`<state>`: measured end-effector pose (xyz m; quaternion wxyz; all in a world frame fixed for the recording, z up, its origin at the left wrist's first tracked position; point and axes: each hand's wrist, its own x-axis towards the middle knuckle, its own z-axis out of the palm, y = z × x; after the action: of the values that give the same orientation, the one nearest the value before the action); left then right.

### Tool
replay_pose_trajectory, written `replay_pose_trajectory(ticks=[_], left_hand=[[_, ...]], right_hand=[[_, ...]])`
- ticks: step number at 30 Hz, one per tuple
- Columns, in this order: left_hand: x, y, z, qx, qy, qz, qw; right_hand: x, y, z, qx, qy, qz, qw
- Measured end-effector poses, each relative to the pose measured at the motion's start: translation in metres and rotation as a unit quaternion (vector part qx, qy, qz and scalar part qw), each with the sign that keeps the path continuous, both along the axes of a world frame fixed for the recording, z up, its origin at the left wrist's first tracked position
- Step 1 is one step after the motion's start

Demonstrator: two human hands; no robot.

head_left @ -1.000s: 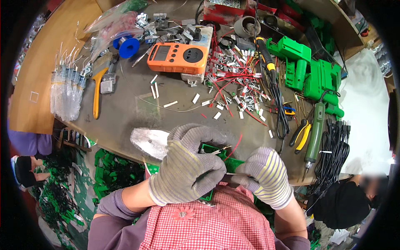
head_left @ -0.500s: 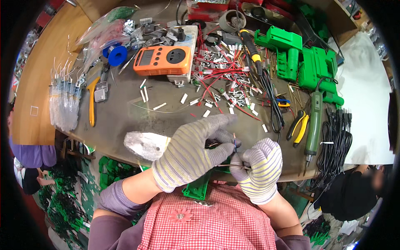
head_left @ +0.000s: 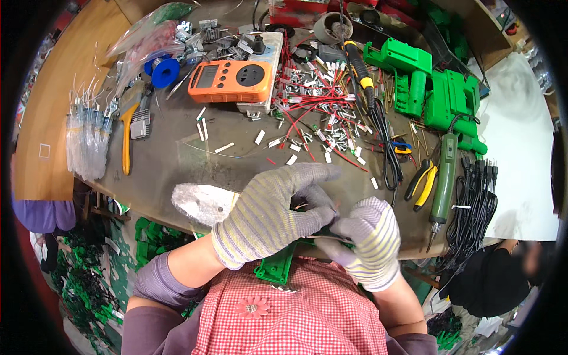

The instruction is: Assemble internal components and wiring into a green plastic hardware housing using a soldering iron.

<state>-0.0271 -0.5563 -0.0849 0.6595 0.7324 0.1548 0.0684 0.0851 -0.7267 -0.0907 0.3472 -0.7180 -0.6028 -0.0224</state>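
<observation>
My left hand (head_left: 275, 207), in a striped knit glove, curls over a green plastic housing part (head_left: 274, 269) close to my apron. Thin wires (head_left: 300, 207) show in the hollow between its thumb and fingers, which pinch together at the tips. Close against them is my right hand (head_left: 370, 239), also gloved, its thumb and fingers closed; whatever they grip is hidden. A thin, greyish rod-like piece (head_left: 322, 238) passes under the right fingers. Beside the left wrist lies a white, plastic-wrapped piece (head_left: 204, 204) at the table's edge.
Behind my hands lie a red-wired pile of small parts (head_left: 319, 100) and an orange meter (head_left: 231, 81). To the right are green tool housings (head_left: 449, 97), yellow-black pliers (head_left: 423, 183), a green electric screwdriver (head_left: 445, 183) and black cords (head_left: 473, 207). At left stand bagged parts (head_left: 89, 145).
My right fingers have drawn in tighter against my left fingertips, and the right thumb sits lower. The wire end that stood up between the hands is now mostly hidden.
</observation>
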Motion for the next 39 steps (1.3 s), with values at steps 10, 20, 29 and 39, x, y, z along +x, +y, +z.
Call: replay_pose_trajectory(ticks=[10,20,29,39], left_hand=[[0.003,-0.006,0.009,0.318,-0.112,-0.029,0.941],[-0.003,-0.026,0.015,0.468,-0.123,0.032,0.875],[-0.005,-0.025,0.02,0.443,-0.118,0.021,0.888],[-0.003,-0.023,0.014,0.412,-0.14,0.031,0.9]], right_hand=[[0.048,0.011,0.041,-0.128,-0.21,0.211,0.946],[0.037,-0.009,0.049,-0.255,0.301,0.085,0.915],[0.022,0.001,0.051,-0.285,0.402,0.021,0.87],[0.032,-0.002,0.038,-0.1,-0.124,0.139,0.977]])
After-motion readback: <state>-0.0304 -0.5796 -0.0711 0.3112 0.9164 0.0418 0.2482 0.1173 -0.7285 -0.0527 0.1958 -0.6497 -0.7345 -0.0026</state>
